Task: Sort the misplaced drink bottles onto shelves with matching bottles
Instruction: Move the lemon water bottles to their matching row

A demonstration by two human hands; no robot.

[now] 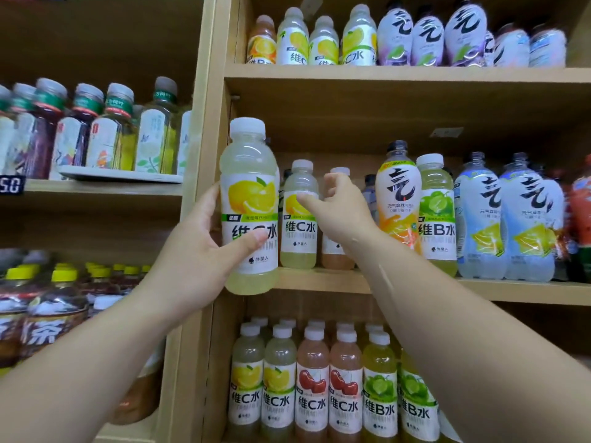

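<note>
We face a light wooden shelving unit [319,73] whose vertical divider [204,123] splits it into two bays. Both our bare forearms reach up from the bottom corners toward the right bay's middle shelf [319,279].

Our left hand [195,251] grips a large pale-yellow lemon drink bottle with a white cap [250,206], fingers curled behind it and thumb pressed across the front label. The bottle stands upright in the air just in front of the shelf's left end, its base hanging a little below the shelf's front edge, close beside the divider.

Our right hand [339,206] is loosely open and holds nothing; its fingers [308,199] touch or nearly touch the label of a smaller matching lemon bottle [299,215] standing on the shelf. A pinkish bottle [335,254] stands partly hidden behind that hand.

Further right on the same shelf stand an orange-labelled soda bottle [398,199], a green-grape drink bottle [436,212] and two pale blue soda bottles [505,222], side by side.

The shelf below carries tight rows of lemon, cherry and grape bottles [326,385]. The top shelf holds lemon and purple-labelled bottles [383,36]. Open room lies between the held bottle and the smaller lemon one, and above the middle row.
</note>
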